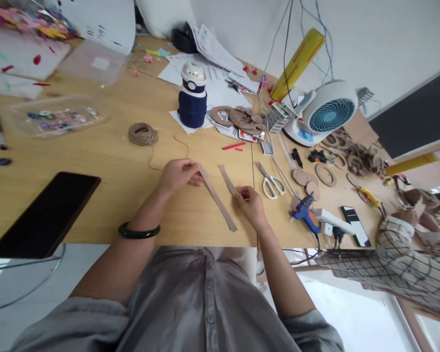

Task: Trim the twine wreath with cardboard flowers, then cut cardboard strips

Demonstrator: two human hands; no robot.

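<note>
My left hand (183,175) pinches the upper end of a long corrugated cardboard strip (219,203), which slants down to the right over the table. A shorter cardboard strip (227,179) is gripped near its lower end by my right hand (250,203), with its free end pointing up and left. The two strips are apart. White-handled scissors (270,182) lie just right of my right hand. Beyond my left hand sits a coil of brown twine (142,134), its loose tail trailing toward my fingers.
A blue glue gun (305,213) and a white power strip (333,221) lie at right, near a phone (355,226). A dark tablet (46,215) overhangs the left front edge. Behind stand a cup (192,105) and a fan (320,115). A co-worker's checked sleeve (399,244) shows at far right.
</note>
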